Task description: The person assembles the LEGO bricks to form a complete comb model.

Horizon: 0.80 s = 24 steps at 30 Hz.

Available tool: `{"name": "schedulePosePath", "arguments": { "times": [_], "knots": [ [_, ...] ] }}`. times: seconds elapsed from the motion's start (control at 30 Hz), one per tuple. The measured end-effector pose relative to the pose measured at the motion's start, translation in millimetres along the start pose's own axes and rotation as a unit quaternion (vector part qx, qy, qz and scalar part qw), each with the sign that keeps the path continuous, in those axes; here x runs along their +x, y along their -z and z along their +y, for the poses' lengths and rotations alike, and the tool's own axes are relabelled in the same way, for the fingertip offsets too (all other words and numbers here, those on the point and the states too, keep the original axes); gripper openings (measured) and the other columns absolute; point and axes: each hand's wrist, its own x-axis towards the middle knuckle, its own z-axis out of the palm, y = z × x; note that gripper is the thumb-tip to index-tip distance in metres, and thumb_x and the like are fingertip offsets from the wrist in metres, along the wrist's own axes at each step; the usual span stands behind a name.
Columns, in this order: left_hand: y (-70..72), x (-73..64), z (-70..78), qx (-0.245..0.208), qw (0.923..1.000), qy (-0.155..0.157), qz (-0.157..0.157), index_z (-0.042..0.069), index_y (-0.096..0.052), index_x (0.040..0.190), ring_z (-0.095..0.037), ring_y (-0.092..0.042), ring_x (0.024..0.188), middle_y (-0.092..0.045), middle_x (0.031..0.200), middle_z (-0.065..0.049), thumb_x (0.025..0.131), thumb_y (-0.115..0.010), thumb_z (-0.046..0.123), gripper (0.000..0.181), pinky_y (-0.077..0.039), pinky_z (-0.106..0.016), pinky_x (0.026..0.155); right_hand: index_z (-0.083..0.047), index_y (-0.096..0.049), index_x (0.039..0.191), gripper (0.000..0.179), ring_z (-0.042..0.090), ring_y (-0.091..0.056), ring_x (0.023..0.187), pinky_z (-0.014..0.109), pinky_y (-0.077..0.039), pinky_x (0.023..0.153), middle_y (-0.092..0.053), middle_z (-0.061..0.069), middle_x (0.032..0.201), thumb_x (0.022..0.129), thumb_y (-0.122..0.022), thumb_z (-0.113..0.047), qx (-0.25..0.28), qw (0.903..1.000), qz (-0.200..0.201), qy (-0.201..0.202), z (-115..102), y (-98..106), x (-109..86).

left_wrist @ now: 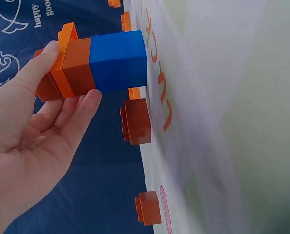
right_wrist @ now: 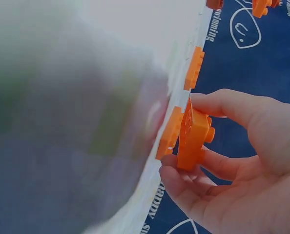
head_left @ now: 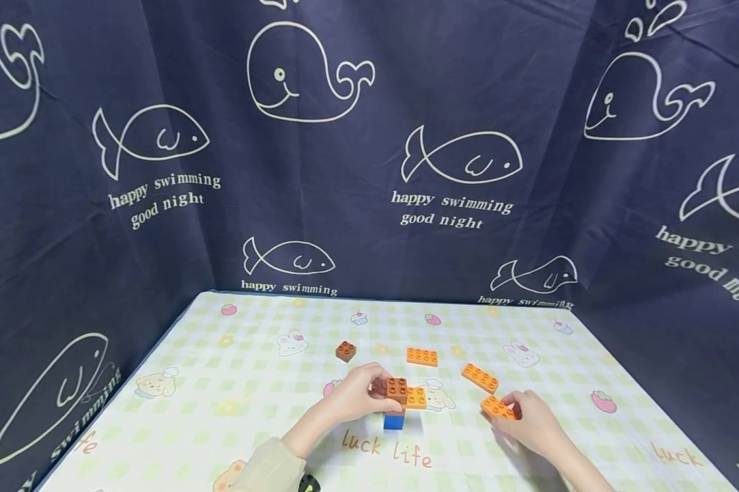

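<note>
My left hand (head_left: 360, 396) grips a small tower of toy building bricks, thumb on one side and fingers on the other. The tower has a blue brick (left_wrist: 118, 61) at the bottom, then a brown brick (left_wrist: 79, 67), a thin orange plate (left_wrist: 66, 58) that sticks out to the right, and another brown brick (head_left: 397, 388) on top. Its blue base is right at the tabletop. Further right, my right hand (head_left: 526, 418) pinches an orange eight-stud plate (right_wrist: 194, 139) by its edges, tilted and slightly above the cloth.
Two loose orange plates, one (head_left: 421, 357) behind the tower and another (head_left: 480, 376) close to the right hand, lie on the checked tablecloth (head_left: 271, 417). A brown brick (head_left: 345, 351) sits back left; a second brown brick (left_wrist: 137, 122) shows near the left hand. Dark printed curtains (head_left: 369, 164) enclose the table.
</note>
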Motion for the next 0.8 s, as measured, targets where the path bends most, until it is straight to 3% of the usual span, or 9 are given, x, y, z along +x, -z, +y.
{"name": "schedulePosePath", "arguments": {
  "times": [0.43, 0.8],
  "knots": [
    [-1.5, 0.6, -0.4, 0.005, 1.0000, 0.001, 0.001, 0.010, -0.064, 0.100, -0.001, -0.054, 0.080, -0.059, 0.090, 0.008, 0.075, -0.078, 0.032, 0.036, -0.050, -0.016, 0.072, 0.005, -0.065, 0.104, 0.048, 0.018, -0.053, 0.076, 0.035, -0.049, 0.069, -0.056, 0.010, 0.088, 0.073, -0.078, -0.030, -0.013, 0.9977, 0.042, 0.052, -16, 4, 4.1],
    [-1.7, 0.6, 1.0, -0.001, 1.0000, 0.001, 0.004, 0.010, -0.064, 0.099, -0.004, -0.056, 0.081, -0.059, 0.090, 0.008, 0.075, -0.078, 0.032, 0.036, -0.051, -0.018, 0.073, 0.005, -0.063, 0.112, 0.048, 0.019, -0.055, 0.081, 0.038, -0.049, 0.074, -0.060, 0.012, 0.095, 0.073, -0.076, -0.020, 0.015, 0.9950, 0.062, 0.077, -31, 3, 5.3]
  ]
}}
